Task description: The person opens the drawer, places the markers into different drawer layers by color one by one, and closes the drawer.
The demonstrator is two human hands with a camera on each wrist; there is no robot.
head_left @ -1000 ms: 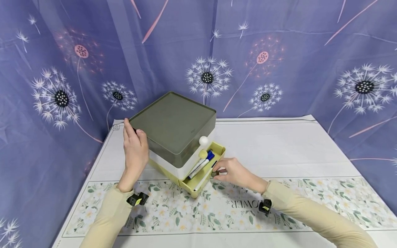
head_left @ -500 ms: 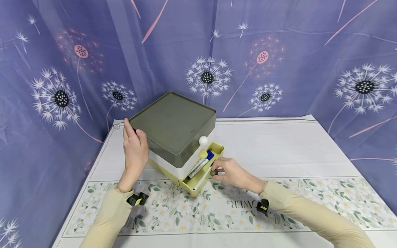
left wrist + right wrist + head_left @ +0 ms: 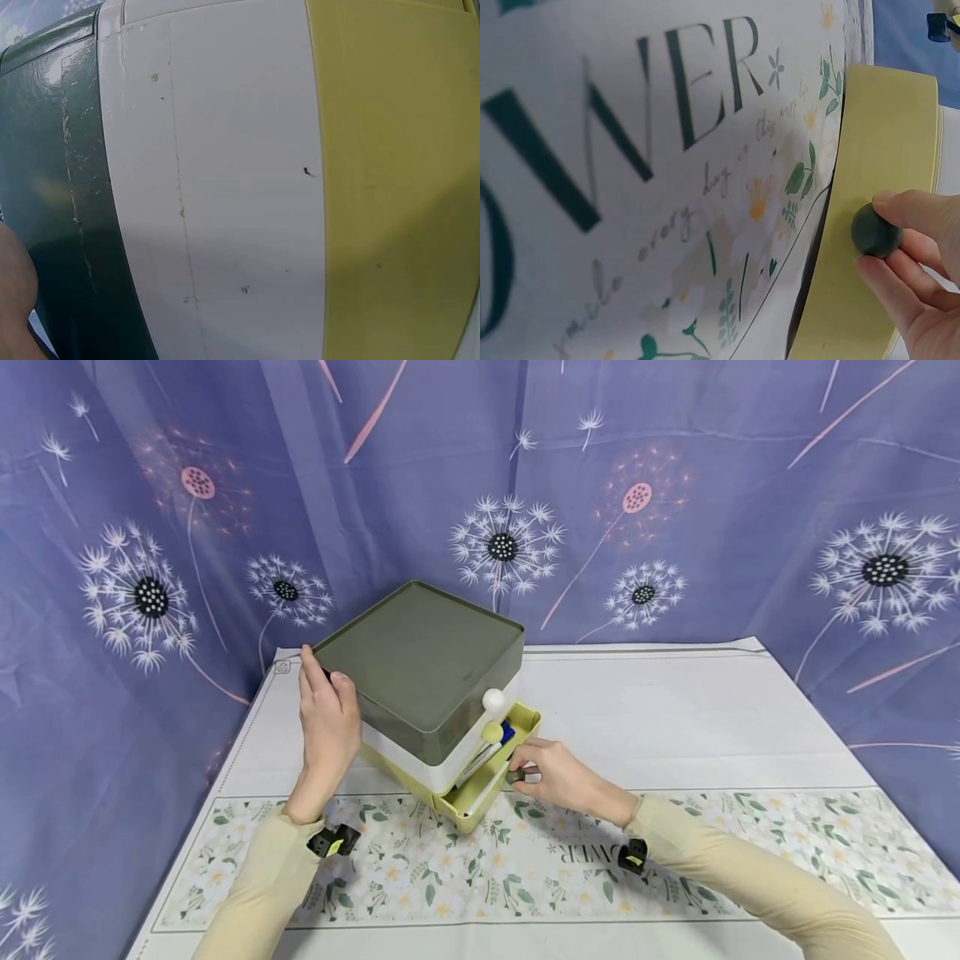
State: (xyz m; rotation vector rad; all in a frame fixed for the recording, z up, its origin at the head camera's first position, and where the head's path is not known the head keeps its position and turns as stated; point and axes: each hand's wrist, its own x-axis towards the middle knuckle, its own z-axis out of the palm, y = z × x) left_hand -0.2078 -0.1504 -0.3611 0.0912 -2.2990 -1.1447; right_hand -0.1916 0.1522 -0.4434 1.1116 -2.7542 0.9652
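A stacked drawer cabinet [image 3: 423,652] with a dark green top stands turned at an angle on the table; below the top come a white tier and a yellow tier. Its bottom yellow drawer [image 3: 528,720] is partly out. Markers [image 3: 487,753] with blue caps lie inside, partly hidden under the tier above. My right hand [image 3: 558,775] pinches the drawer's round dark green knob [image 3: 876,231] between thumb and fingers. On the cabinet's left side rests my left hand [image 3: 327,727], fingers straight. The left wrist view shows the green, white and yellow side wall [image 3: 217,180] close up.
A white knob [image 3: 492,700] and a yellow knob [image 3: 492,732] jut out from the drawers above. Under everything lies a white tablecloth [image 3: 645,710] with a floral band. A purple dandelion curtain [image 3: 360,510] hangs behind the table and along its sides.
The yellow drawer has slid a little further into the cabinet, and the right hand has moved slightly left with its knob. More of the markers is covered. The left hand stays in place.
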